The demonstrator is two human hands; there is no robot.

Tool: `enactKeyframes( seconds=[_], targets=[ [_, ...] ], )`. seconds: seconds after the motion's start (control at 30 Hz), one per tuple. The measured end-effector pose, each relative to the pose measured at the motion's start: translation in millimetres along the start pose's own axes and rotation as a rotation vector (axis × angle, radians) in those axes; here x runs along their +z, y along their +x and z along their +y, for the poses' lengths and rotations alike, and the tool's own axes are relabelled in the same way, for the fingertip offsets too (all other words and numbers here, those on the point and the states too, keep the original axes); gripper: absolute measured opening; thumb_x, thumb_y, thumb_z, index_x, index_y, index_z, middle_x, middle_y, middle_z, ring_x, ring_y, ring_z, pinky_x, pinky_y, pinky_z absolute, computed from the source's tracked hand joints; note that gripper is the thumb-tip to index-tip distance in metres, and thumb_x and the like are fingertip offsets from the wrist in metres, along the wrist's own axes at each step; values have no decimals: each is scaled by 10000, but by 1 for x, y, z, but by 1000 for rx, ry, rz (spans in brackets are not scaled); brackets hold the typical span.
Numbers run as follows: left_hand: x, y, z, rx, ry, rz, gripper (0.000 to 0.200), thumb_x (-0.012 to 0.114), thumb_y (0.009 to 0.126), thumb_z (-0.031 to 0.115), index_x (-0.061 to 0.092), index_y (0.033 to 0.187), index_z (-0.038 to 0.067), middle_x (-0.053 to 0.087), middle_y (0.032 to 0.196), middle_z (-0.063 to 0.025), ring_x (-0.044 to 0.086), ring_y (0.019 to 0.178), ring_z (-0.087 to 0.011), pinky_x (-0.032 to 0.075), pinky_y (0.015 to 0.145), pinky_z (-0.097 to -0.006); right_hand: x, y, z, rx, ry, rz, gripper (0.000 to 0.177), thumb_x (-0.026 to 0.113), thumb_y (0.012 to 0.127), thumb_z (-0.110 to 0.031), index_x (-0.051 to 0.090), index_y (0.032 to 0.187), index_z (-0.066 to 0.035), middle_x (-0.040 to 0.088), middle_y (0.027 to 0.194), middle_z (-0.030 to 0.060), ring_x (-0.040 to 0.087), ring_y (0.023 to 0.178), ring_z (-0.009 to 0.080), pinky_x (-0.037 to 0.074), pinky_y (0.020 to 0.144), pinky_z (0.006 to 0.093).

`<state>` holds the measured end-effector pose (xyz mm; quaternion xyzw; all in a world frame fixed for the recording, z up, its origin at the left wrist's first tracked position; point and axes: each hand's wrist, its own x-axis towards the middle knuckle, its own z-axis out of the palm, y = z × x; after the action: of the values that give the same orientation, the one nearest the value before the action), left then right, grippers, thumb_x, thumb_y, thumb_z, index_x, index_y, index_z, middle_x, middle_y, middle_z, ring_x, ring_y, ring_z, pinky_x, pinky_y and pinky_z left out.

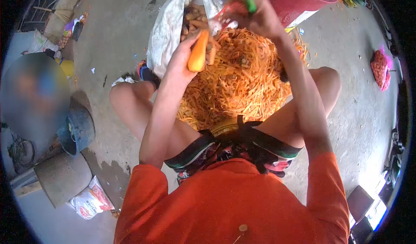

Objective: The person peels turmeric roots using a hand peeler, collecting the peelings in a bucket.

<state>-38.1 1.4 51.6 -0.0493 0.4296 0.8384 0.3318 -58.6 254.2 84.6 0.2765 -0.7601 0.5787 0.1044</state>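
Note:
My left hand (181, 58) is wrapped round a carrot (198, 53), smooth and bright orange, with its thick end toward me. To the right and slightly higher, my right hand (263, 19) is closed on a peeler (250, 4); its green end shows, while the reddish part is smeared by motion. Below both hands lies a big heap of orange carrot peelings (242, 79). A white sack (167, 34) stands open just beyond my left hand, with unpeeled carrots (196, 16) inside.
At the top right stands a large red tub (288, 3) with orange pieces in it. A blue-grey bucket (82, 125) and a printed bag (92, 199) are on the left. A red net bag (380, 70) lies on the concrete floor at right. My bent legs flank the heap.

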Motion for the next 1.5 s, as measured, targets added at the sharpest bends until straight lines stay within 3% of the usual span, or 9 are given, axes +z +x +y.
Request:
enactKeyframes(
  seconds=[0.2,0.33,0.6,0.73,0.8,0.93,1.13,1.23,1.5],
  targets=[
    [20,-2,7,1,-86,155,314,600,1009,322,607,1186,63,671,974,-85,663,717,-180,562,559,-320,33,-8,-42,-232,-115,-151,363,779,780,-20,696,1132,-42,750,1026,73,673,935,182,555,805,382],
    [-11,5,5,-81,-62,-27,341,575,1015,265,580,1287,60,693,1079,-103,701,839,-217,602,603,-353,-11,-2,-1,49,60,-67,165,700,954,-73,667,1112,-39,740,1030,106,732,920,159,593,735,274],
    [-4,-1,6,-108,-90,-58,275,619,1004,240,616,1208,55,696,1032,-55,696,878,-161,599,665,-302,-17,-4,7,118,-55,31,275,748,847,-24,679,1112,-31,750,1006,65,677,906,132,557,821,312],
    [29,0,5,41,-149,219,263,618,1006,254,610,1199,76,678,982,-41,682,817,-159,581,581,-290,13,-17,-21,-25,-77,-121,241,773,840,-63,699,1067,-32,748,1017,93,688,909,177,547,827,355],
    [8,4,8,4,-76,-22,244,606,1009,240,608,1192,79,671,979,-49,673,811,-159,590,605,-320,30,-10,-50,-232,-32,-182,245,764,826,-44,697,1062,-32,741,1039,128,686,933,225,544,836,370],
    [4,-1,-2,-41,-30,112,304,581,1023,287,606,1242,78,693,1017,-70,681,782,-143,584,599,-278,-16,-2,-3,142,20,72,199,720,886,0,680,1079,-23,749,969,62,696,890,141,564,780,300],
    [8,-2,3,-17,-74,48,246,591,1016,283,607,1184,103,677,934,-51,677,731,-160,563,554,-284,9,-12,-12,-195,-293,-107,299,819,846,-95,697,1113,-39,753,1054,66,696,933,173,566,824,339],
    [5,-4,1,-36,-142,-45,241,559,1033,265,602,1205,103,670,973,-53,688,770,-156,583,576,-289,-17,-3,-7,173,66,69,299,803,830,-61,688,1105,-34,755,973,73,677,937,136,552,866,341],
    [-7,1,-2,-97,-136,-38,266,570,1030,288,596,1205,90,689,1020,-55,699,818,-158,606,591,-322,3,-4,-1,-56,225,27,258,739,914,-46,660,1158,-23,740,1000,72,696,889,140,583,769,296]
  ],
)
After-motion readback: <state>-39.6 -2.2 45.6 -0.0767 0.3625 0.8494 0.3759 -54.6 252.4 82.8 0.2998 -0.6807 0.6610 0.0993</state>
